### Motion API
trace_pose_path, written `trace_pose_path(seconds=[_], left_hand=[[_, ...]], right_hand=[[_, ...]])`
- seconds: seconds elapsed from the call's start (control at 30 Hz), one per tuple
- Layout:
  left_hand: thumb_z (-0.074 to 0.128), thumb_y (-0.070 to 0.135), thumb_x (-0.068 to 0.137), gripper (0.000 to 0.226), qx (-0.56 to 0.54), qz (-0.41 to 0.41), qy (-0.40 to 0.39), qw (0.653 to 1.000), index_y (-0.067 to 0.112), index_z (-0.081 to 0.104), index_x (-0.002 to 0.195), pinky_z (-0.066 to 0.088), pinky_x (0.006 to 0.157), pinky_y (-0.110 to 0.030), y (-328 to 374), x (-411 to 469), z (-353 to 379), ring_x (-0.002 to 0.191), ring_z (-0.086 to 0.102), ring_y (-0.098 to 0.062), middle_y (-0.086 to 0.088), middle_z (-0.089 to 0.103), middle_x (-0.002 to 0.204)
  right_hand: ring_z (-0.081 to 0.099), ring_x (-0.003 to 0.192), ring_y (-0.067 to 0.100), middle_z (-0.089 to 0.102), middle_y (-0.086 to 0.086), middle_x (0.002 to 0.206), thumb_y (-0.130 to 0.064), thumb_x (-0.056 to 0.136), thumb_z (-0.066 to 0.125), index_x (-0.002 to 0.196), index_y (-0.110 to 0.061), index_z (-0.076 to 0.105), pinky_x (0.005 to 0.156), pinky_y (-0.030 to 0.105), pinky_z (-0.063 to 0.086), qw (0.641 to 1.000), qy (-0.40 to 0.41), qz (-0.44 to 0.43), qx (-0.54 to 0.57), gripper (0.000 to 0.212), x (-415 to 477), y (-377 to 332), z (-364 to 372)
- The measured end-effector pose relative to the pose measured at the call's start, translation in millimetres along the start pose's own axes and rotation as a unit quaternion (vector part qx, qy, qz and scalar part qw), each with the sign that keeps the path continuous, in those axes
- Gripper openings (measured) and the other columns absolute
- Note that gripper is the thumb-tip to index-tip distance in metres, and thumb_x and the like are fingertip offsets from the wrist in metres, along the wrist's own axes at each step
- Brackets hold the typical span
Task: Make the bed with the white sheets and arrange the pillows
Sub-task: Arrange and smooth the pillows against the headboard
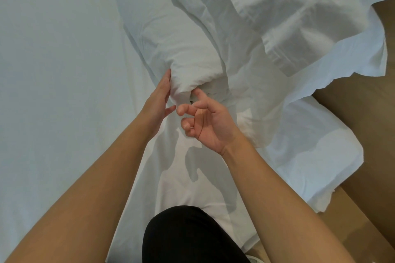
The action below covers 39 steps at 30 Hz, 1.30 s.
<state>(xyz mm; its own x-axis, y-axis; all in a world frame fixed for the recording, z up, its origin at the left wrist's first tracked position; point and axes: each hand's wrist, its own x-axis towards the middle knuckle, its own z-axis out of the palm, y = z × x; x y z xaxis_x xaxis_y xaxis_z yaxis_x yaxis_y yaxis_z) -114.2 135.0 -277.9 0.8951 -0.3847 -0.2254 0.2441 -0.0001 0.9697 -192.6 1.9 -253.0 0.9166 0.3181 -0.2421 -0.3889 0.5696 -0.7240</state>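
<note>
Ok so looking down at the bed [53, 81], its flat white surface fills the whole left side. The pillow [171, 45] lies roughly in the middle, running far to near, w/ its near end bunched up.

Left hand [159, 100] is open, fingers straight & together, pressed flat against the near-left side of that bunched end. Right hand [210, 121] is just to the right of it, palm turned up, fingers loosely curled, not gripping anything afaict. Its index sticks out toward the pillow's near end and the tip is right at the fabric, can't tell if it actually touches. Thin ring [191, 127] on one of the curled fingers. The two hands are close, left thumb nearly meeting the right's fingertips.

The loose sheet [277, 17] is a crumpled mess on the right. It covers the pillow's right side, runs up to the far right corner, and its edge flops over the bed's right side above the brown floor [367, 126]. More white fabric lies flat under both forearms, down to a knee [188, 237] in black at the near edge. Hand shadows fall on the fabric btw the forearms.
</note>
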Motion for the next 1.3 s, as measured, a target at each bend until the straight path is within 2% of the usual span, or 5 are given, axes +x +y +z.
trace_pose_path(seconds=[0.47, 0.6, 0.97, 1.1, 1.3], left_hand=[[0.018, 0.051, 0.103, 0.054, 0.099, 0.035, -0.006, 0.994, 0.039, 0.005, 0.154, 0.019, 0.115, -0.027, -7.9, -2.0, 6.2, 0.146, 0.017, -0.004, 0.017, 0.011, 0.161], [0.014, 0.046, 0.105, 0.056, 0.097, 0.014, 0.058, 0.994, 0.031, -0.007, 0.155, 0.011, 0.12, -0.026, -9.5, 6.9, 24.0, 0.149, 0.01, -0.012, 0.005, 0.0, 0.163], [0.013, 0.053, 0.102, 0.062, 0.105, 0.016, 0.092, 0.99, 0.029, -0.01, 0.154, 0.008, 0.123, -0.04, -20.0, 21.0, 27.8, 0.149, 0.002, -0.01, 0.007, -0.005, 0.163], [0.015, 0.055, 0.101, 0.057, 0.086, 0.028, 0.066, 0.994, 0.036, 0.005, 0.155, 0.019, 0.12, -0.037, -20.3, 16.3, 12.1, 0.143, 0.02, 0.0, 0.021, 0.015, 0.158], [0.019, 0.058, 0.1, 0.057, 0.065, 0.019, 0.06, 0.996, 0.039, 0.016, 0.153, 0.021, 0.12, -0.039, -18.1, 8.4, 3.2, 0.142, 0.024, 0.003, 0.021, 0.023, 0.157]], right_hand=[[0.045, 0.04, 0.015, 0.058, 0.005, 0.069, -0.013, 0.101, 0.035, 0.105, -0.019, 0.051, 0.042, 0.022, 0.031, 0.99, 0.088, -0.009, -0.108, 0.018, 4.1, -3.7, 15.8], [0.038, 0.045, 0.016, 0.054, 0.006, 0.064, -0.008, 0.097, 0.04, 0.14, -0.03, 0.043, 0.05, 0.029, 0.028, 0.977, 0.098, -0.009, -0.19, 0.048, -5.9, -1.1, 14.2], [0.045, 0.064, 0.011, 0.046, -0.003, 0.074, -0.02, 0.088, 0.045, 0.144, -0.042, 0.038, 0.065, 0.034, 0.045, 0.812, 0.138, -0.031, -0.566, 0.061, 1.1, -11.9, -7.2], [0.052, 0.093, 0.02, 0.051, 0.003, 0.106, -0.017, 0.085, 0.045, 0.113, -0.015, 0.06, 0.08, 0.035, 0.045, 0.739, 0.181, -0.102, -0.641, 0.032, 21.5, -12.3, -5.0], [0.055, 0.118, 0.007, 0.062, -0.002, 0.124, -0.019, 0.094, 0.052, 0.125, -0.012, 0.059, 0.1, 0.024, 0.043, 0.872, 0.145, -0.109, -0.454, 0.033, 28.9, -8.1, -5.3]])
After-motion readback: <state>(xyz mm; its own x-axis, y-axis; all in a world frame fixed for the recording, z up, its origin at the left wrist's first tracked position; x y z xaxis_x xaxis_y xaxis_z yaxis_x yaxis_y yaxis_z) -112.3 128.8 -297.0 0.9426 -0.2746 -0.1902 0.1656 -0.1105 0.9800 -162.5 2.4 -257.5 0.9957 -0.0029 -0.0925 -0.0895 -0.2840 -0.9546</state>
